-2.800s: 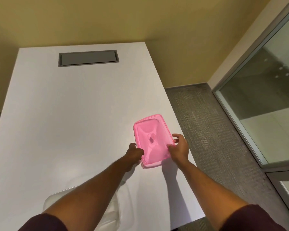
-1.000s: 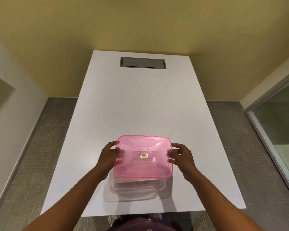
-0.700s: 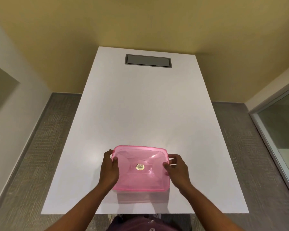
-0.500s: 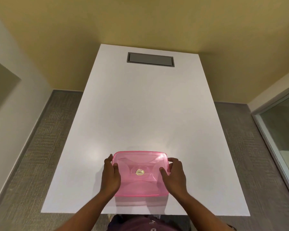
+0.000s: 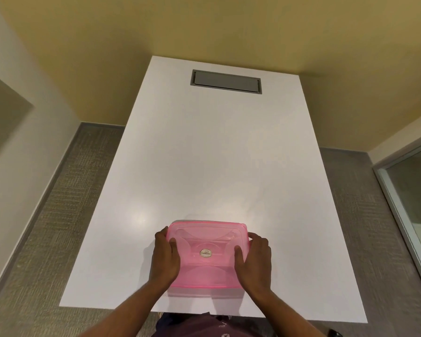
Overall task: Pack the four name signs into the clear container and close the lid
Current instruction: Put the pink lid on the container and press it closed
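Observation:
A translucent pink lid [image 5: 206, 254] lies flat on top of the clear container [image 5: 204, 291], whose front wall shows just below the lid near the table's front edge. My left hand [image 5: 165, 260] rests on the lid's left side, thumb on top and fingers over the edge. My right hand [image 5: 254, 260] presses the right side in the same way. A small round sticker marks the lid's centre. The name signs are hidden under the lid.
The white table [image 5: 204, 154] stretches away from me, with a grey cable hatch [image 5: 226, 81] at its far end. Carpeted floor lies on both sides, and a glass partition [image 5: 418, 190] stands at the right.
Both hands carried the pink lid from the table's right side over the container and lowered it on. The signs seen earlier below the lid are now covered, and both hands press its sides.

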Tool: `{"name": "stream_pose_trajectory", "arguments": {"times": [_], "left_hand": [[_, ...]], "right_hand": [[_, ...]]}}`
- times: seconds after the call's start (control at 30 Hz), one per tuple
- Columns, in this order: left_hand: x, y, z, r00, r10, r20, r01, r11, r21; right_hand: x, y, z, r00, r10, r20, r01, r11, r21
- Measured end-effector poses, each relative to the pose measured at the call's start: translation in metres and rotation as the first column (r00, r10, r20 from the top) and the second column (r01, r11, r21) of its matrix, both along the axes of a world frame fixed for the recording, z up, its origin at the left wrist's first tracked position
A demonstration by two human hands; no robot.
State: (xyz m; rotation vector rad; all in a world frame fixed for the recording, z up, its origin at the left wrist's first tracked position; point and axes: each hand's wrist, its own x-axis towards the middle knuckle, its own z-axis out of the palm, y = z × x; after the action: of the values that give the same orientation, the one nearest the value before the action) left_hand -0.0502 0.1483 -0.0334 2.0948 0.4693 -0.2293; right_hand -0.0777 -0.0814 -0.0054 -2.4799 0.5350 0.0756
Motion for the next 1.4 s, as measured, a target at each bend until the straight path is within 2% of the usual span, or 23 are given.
{"name": "stream_pose_trajectory", "arguments": {"times": [0.37,0.47,0.67,0.93,1.4], "left_hand": [[0.021,0.005,-0.004,0.999,0.030,0.022,-0.031,0.998,0.046],[0.029,0.006,-0.004,0.996,0.090,0.016,-0.091,0.994,0.068],[0.044,-0.001,-0.006,0.996,0.085,-0.011,-0.082,0.987,0.137],[0.051,-0.002,-0.014,0.995,0.041,-0.090,-0.029,0.991,0.133],[0.050,0.002,-0.022,1.000,-0.005,-0.022,0.008,0.991,0.137]], "right_hand": [[0.006,0.003,-0.009,0.998,-0.048,-0.039,0.049,0.999,0.007],[0.010,0.002,-0.011,0.993,-0.099,-0.069,0.104,0.993,0.064],[0.036,0.002,-0.017,0.959,-0.252,-0.130,0.268,0.954,0.131],[0.053,0.001,-0.030,0.970,-0.224,-0.098,0.231,0.970,0.070],[0.052,-0.002,-0.040,0.975,-0.209,-0.081,0.216,0.972,0.094]]}}
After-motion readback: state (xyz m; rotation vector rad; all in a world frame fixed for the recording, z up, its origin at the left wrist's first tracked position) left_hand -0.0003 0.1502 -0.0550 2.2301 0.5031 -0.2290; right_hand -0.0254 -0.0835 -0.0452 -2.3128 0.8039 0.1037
